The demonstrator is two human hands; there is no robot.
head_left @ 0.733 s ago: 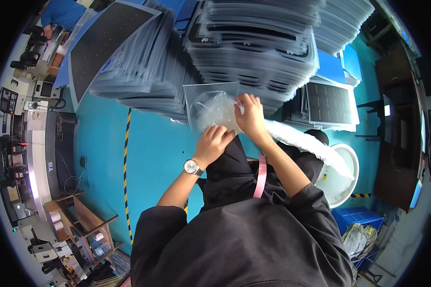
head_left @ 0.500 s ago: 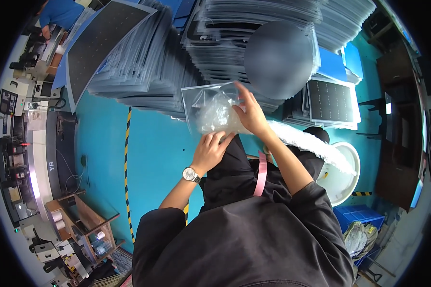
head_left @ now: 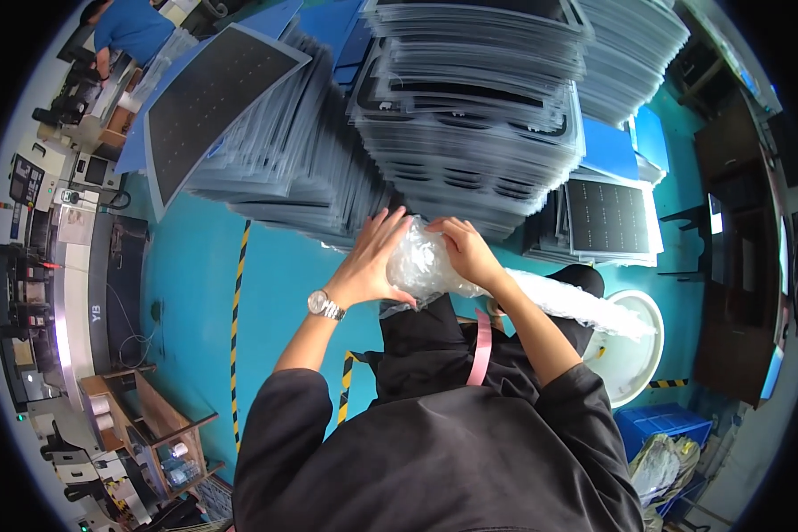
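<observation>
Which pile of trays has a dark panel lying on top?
The left stack: a dark dotted panel lies on top. The tall middle stack shows only clear trays.

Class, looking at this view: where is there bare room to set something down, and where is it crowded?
Free: the teal floor between the grey machine and the yellow-black stripe. Crowded: the tray stacks ahead, and between both hands, which hold a crumpled clear bag.

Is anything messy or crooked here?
Yes. The left tray stack leans and fans out sideways, with a dark panel lying tilted on top. Both hands press a crumpled clear plastic wad.
</observation>
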